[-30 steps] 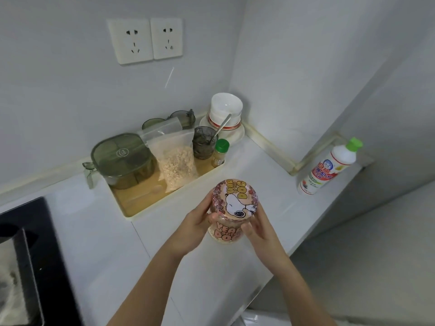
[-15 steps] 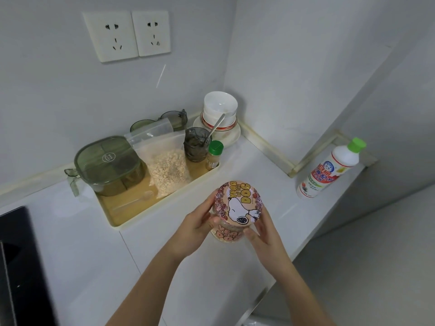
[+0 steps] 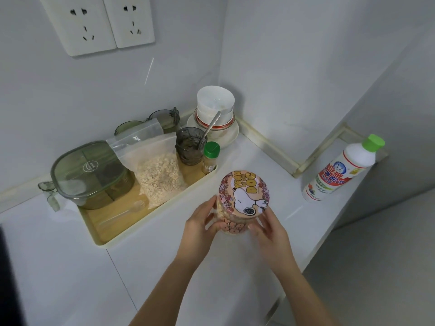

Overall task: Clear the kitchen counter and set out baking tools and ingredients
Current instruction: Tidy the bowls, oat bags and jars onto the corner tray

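The canister (image 3: 243, 196), a tall printed tub with a cartoon dog on its lid, is being held upright between both hands over the white counter (image 3: 164, 267), just in front of the tray's near right corner; whether its base is touching the surface cannot be told. The left hand (image 3: 200, 222) is gripping its left wall with fingers and thumb curled round it, and the right hand (image 3: 268, 229) is cupping the opposite wall, its fingers lightly curved against the print. Behind it, the tray (image 3: 150, 225) is carrying a bag of oats (image 3: 157, 175), a green-lidded container (image 3: 89, 168), a spice jar (image 3: 210, 157) and a dark glass (image 3: 189, 147) with a spoon in it. Stacked bowls (image 3: 215, 107) are sitting in the corner, and a white bottle (image 3: 341, 170) is standing well apart at the right. The step in hand appears to be placing an ingredient; the next move probably calls for choosing a bare spot and setting the canister down level before letting go.
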{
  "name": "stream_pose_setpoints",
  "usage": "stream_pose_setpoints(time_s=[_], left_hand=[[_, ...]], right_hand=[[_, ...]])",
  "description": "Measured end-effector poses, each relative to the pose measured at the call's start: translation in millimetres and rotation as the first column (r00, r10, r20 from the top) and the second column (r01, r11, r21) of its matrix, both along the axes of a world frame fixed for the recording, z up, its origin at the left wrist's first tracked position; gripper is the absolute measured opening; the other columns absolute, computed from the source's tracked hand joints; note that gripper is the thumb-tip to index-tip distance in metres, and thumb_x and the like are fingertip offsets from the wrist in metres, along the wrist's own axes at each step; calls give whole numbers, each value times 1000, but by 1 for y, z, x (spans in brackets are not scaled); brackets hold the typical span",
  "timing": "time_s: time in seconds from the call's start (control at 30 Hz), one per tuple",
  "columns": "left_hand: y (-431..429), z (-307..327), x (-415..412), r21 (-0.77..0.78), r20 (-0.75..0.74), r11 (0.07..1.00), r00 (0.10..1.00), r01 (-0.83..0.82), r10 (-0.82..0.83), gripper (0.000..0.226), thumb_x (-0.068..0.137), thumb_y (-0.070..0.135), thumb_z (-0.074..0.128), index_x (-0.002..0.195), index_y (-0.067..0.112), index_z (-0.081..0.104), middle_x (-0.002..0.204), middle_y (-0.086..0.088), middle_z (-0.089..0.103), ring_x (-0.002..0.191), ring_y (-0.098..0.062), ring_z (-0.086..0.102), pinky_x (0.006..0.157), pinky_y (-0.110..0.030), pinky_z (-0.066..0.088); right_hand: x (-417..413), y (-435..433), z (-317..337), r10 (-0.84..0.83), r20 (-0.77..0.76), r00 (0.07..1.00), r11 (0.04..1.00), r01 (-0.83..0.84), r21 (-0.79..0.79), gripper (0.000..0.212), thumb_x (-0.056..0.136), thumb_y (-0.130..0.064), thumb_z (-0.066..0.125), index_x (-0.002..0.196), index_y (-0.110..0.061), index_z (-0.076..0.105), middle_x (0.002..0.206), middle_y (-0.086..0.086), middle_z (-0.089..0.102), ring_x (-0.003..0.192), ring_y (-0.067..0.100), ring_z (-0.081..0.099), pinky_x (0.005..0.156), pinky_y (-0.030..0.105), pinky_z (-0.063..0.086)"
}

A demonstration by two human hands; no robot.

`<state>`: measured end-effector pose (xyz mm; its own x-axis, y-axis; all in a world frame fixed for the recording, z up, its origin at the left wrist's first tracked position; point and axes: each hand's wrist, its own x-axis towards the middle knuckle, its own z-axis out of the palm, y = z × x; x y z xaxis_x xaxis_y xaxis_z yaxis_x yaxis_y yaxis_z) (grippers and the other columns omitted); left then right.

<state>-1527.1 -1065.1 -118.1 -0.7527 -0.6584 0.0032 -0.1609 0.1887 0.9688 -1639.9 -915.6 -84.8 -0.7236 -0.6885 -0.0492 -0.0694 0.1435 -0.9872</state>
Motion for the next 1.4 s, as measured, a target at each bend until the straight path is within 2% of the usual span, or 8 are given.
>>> stream_pose_setpoints(time_s=[0.13,0.3,0.6,0.73,0.83,0.97,1.2,1.4], left_hand=[[-9,-2,-33,7,-10,1000,1000,-8,8,63,85,1,66,142,18,44,131,2,55,115,8,49,90,-4,40],[-25,-1,-80,-51,0,998,1000,26,-26,64,84,19,59,145,21,39,134,4,55,117,-9,54,101,-26,44],[-50,0,-155,-104,7,994,999,-30,31,60,92,3,55,147,10,34,129,-12,48,105,-16,54,92,-9,37],[-59,-4,-172,-113,-23,989,996,-92,89,58,91,5,57,145,15,39,121,-10,47,104,-17,54,96,-15,38],[-63,-4,-181,-116,-61,983,988,-145,139,54,88,2,61,140,11,47,113,4,56,99,8,49,84,3,29],[-65,-3,-193,76,-100,975,972,-208,215,48,89,-1,59,134,11,52,106,21,58,90,28,50,82,-1,37],[-68,-4,-205,81,-80,966,965,-243,250,46,89,14,63,134,16,53,128,-4,49,116,-18,58,103,-28,41],[-69,-10,-209,86,-66,965,965,-249,255,48,88,19,62,136,17,52,125,2,49,122,-22,54,107,-44,40]], right_hand=[[-26,-15,-6,-32,-18,999,999,32,-31,54,94,7,51,143,-15,42,139,-7,54,131,11,49,109,45,41],[-62,-38,-6,-68,-78,995,997,65,-43,60,90,-2,59,146,-13,37,143,-3,51,131,13,48,109,43,41],[-125,-79,-12,-137,-105,985,990,133,-45,76,84,-3,65,150,-18,30,145,-4,48,132,10,47,111,42,38],[-141,-91,-16,-144,-112,983,989,139,-53,78,86,7,62,150,-22,29,144,-11,49,131,6,47,113,41,36],[-148,-98,-20,-167,-116,979,985,159,-71,79,85,5,63,150,-25,30,142,-15,50,131,5,47,113,42,36],[-156,-106,-24,-192,-108,975,979,182,-95,81,83,4,64,150,-27,30,142,-14,50,132,8,47,112,44,37],[-167,-116,-26,-206,-87,975,973,194,-127,80,82,12,62,149,-23,34,141,-11,52,130,6,49,111,35,39],[-171,-118,-36,-195,-51,979,968,184,-171,78,81,6,63,148,-23,34,142,-11,51,132,12,47,111,43,36]])
